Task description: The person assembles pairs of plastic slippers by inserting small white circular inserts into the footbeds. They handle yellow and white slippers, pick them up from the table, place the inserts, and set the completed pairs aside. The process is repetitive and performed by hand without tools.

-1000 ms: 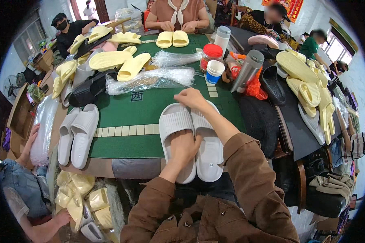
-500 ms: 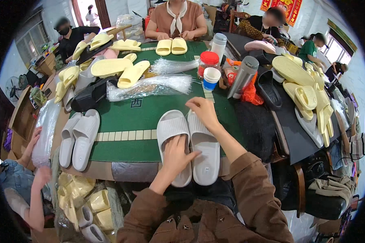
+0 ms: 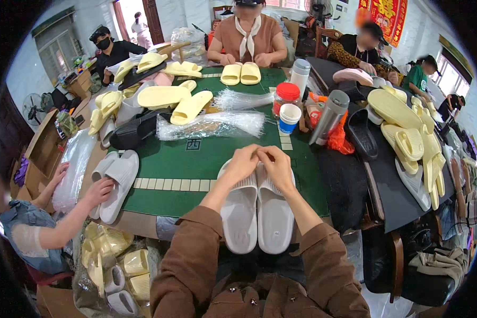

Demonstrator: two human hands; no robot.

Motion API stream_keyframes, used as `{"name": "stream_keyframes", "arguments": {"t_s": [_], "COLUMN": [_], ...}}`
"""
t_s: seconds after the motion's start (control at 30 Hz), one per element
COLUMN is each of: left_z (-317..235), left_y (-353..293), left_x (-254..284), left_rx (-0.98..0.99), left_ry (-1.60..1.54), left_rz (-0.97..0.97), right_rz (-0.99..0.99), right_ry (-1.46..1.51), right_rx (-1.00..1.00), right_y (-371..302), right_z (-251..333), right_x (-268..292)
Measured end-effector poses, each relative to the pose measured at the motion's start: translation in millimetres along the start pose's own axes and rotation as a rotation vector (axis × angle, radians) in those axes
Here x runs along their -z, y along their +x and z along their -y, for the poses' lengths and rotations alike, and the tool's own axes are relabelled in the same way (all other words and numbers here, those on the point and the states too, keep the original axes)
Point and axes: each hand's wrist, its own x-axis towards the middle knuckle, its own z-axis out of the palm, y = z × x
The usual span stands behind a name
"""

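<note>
A pair of grey slide slippers [image 3: 239, 222] lies side by side at the near edge of the table, toes pointing away from me. Over their toe ends my left hand [image 3: 240, 168] and my right hand [image 3: 275, 169] meet, fingertips pinched together above the straps. Anything between those fingertips is too small or too hidden to make out. Both hands cover part of the straps. To the left, a second grey pair [image 3: 123, 183] stands on the table, and a co-worker's hand [image 3: 98, 192] touches it.
Bundles of clear plastic strips [image 3: 212, 126] and yellow slippers [image 3: 192, 107] lie farther back on the green mat [image 3: 175, 156]. A red-lidded jar [image 3: 286, 98], a paper cup [image 3: 289, 117] and a steel flask [image 3: 329, 116] stand right of centre. Piled yellow slippers [image 3: 403, 130] occupy the right.
My left hand has come out of the left slipper and moved forward to meet my right hand at the toes. A co-worker's hand has reached the other grey pair. The view has shifted.
</note>
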Motion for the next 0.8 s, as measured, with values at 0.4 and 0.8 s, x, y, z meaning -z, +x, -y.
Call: {"name": "stream_keyframes", "arguments": {"t_s": [0.4,0.8], "left_z": [10,20], "left_y": [-15,-17], "left_x": [-23,-37], "left_rx": [0.026,-0.168], "left_ry": [-0.272,-0.205], "left_rz": [-0.277,-0.402], "right_rz": [0.014,0.058], "right_ry": [0.091,0.247], "right_rx": [-0.013,-0.210], "right_y": [-3,0], "right_z": [-13,-18], "right_x": [4,8]}}
